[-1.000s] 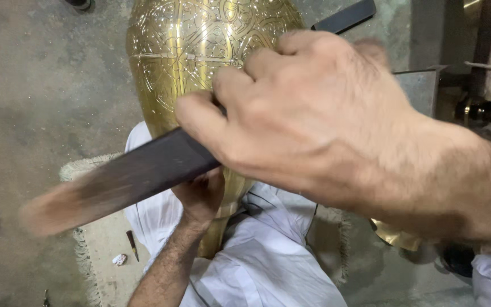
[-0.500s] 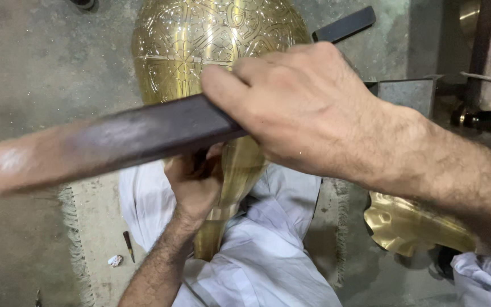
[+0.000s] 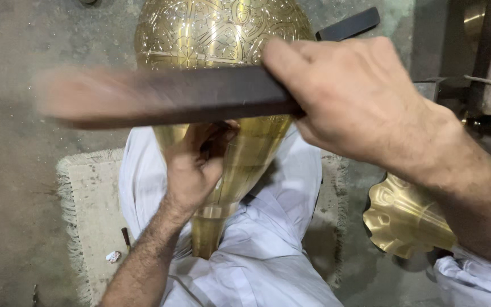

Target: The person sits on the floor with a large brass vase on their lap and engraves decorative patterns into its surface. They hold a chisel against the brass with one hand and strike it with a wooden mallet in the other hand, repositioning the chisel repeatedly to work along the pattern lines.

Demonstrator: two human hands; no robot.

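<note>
Striking step judged in hand: right hand closed around dark bat, left hand gripping brass vase on lap; next blow needs steady support.

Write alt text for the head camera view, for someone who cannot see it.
A right hand grips a dark flat bar, blurred by motion, across an engraved brass vase. The left hand steadies the vase's narrowing body, above white cloth and a mat.
</note>
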